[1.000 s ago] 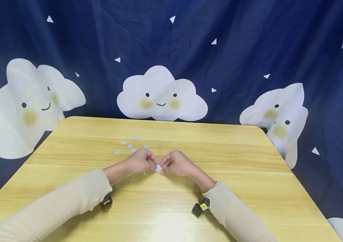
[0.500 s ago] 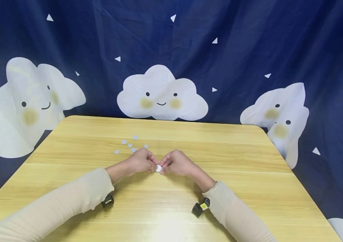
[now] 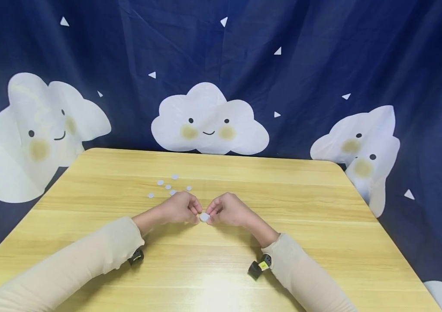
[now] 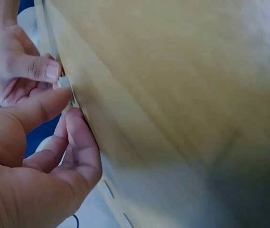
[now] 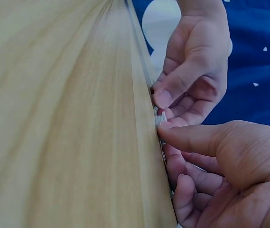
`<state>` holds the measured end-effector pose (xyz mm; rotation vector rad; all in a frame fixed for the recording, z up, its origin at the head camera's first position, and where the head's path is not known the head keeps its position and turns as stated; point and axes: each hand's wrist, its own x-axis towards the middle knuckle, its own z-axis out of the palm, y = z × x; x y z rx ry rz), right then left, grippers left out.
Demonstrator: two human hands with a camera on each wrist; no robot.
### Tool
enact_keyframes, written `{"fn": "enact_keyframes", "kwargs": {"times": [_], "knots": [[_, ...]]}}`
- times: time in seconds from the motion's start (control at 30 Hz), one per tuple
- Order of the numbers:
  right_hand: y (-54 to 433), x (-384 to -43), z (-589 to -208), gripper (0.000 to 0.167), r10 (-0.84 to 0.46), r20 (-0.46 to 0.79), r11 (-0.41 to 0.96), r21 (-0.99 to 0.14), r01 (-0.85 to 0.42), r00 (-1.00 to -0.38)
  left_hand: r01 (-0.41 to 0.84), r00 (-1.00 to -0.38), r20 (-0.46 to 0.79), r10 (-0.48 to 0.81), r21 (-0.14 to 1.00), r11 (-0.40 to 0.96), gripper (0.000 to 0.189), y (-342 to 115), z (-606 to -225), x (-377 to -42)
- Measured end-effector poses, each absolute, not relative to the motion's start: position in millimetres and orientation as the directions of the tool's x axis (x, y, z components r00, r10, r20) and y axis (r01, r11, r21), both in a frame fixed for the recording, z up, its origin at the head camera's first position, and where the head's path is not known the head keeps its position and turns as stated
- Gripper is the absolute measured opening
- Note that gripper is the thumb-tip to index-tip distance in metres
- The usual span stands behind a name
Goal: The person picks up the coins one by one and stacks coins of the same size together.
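Note:
A small stack of round white discs [image 3: 204, 217] sits on the wooden table between both hands; its layered edge shows in the left wrist view as a ridged white stack [image 4: 64, 82]. My right hand [image 3: 226, 210] pinches the stack's right side between thumb and fingers. On the other side, my left hand [image 3: 182, 208] is just off the stack, with thumb and bent fingertips slightly apart and no disc visible in them. From the right wrist, one disc edge [image 5: 163, 116] stands up slightly by the right thumb.
Several loose white discs [image 3: 168, 187] lie scattered on the table [image 3: 283, 186] behind the left hand. A dark blue curtain [image 3: 127, 43] with cloud prints hangs behind the table's far edge. Each wrist carries a small black camera [image 3: 255, 270].
My left hand has drawn back slightly to the left from the stack, leaving a small gap. The right hand has stayed at the stack, and the loose discs look unmoved.

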<state>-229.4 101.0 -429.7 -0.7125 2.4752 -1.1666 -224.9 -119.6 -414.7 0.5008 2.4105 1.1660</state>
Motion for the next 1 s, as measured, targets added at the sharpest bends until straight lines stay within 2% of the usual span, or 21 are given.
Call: {"fn": "enact_keyframes", "kwargs": {"times": [0.17,0.37,1.0], "knots": [[101.3,-230.8,-430.5,0.015,-0.568,-0.058,0.529,-0.79,-0.309,-0.821,0.195,-0.851,-0.192,0.488,0.749,0.633,0.021,-114.9,-411.5,-222.7],[101.3,-228.9,-428.2,0.013,-0.572,-0.064,0.526,-0.793,-0.306,-0.817,0.213,-0.845,-0.186,0.501,0.743,0.635,0.02,-114.5,-411.8,-223.1],[102.3,-228.5,-426.6,0.017,-0.564,-0.086,0.526,-0.804,-0.277,-0.821,0.205,-0.846,-0.206,0.491,0.726,0.657,0.018,-112.0,-412.3,-224.3]]}}
